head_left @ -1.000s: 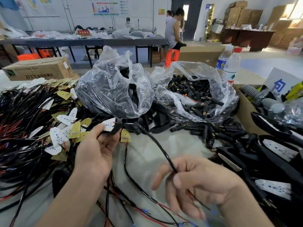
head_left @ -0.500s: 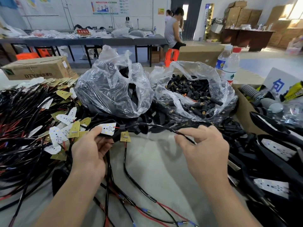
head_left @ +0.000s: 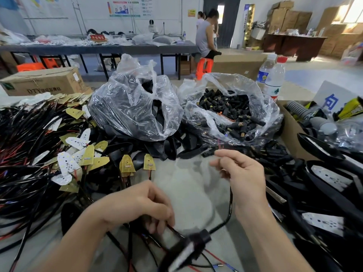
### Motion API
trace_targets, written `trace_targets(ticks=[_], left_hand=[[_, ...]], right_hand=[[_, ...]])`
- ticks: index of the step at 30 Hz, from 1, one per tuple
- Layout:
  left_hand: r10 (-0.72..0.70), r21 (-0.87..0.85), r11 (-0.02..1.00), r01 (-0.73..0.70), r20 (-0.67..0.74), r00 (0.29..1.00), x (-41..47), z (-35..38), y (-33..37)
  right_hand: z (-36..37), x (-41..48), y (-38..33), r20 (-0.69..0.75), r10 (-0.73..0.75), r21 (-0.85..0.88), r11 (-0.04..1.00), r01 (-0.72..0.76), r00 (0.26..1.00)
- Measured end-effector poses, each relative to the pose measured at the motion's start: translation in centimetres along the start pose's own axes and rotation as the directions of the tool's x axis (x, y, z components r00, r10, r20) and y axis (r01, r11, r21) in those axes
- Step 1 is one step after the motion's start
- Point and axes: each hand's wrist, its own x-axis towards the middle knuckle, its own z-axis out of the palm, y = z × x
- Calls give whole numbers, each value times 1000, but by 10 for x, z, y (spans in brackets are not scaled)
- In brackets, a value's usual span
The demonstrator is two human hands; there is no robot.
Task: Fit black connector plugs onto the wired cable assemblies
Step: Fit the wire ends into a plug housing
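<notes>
Cable (head_left: 230, 201) held between two closed hands, lower frame.
It is run upright from right hand (head_left: 242, 173) down toward left hand (head_left: 137, 203), which is closed on wires; bare surface (head_left: 192, 185) lies between.

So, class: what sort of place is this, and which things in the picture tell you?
Most likely a small factory or assembly workshop: a clear bag of black connector plugs, a heap of wired cable assemblies on the bench, and stacked cardboard cartons by the far wall.
</notes>
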Motion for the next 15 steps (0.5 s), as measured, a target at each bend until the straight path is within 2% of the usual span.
trace_targets(ticks=[1,3,5,6,8,11,15], left_hand=[[9,-35,999,-10,-41,999,3,5,2],[31,-130,989,-76,-317,948,15,12,4],[-11,-302,931,-205,-585,811,27,18,7],[-51,-377,888,-262,-648,760,32,19,8],[-111,-449,840,-305,-691,714,34,19,7],[-138,-454,840,-297,-708,693,31,16,3],[-127,-376,839,-394,-839,529,38,21,2]], right_hand=[[-1,-1,-1,86,42,16,999,-44,995],[1,-5,-3,283,128,-15,991,-129,951],[7,-11,-4,457,187,-82,982,-168,869],[10,-14,-3,520,207,-123,978,-167,829],[16,-20,-1,599,240,-187,969,-158,764],[23,-27,0,653,270,-251,959,-134,707],[25,-29,1,730,324,-277,945,-172,602]])
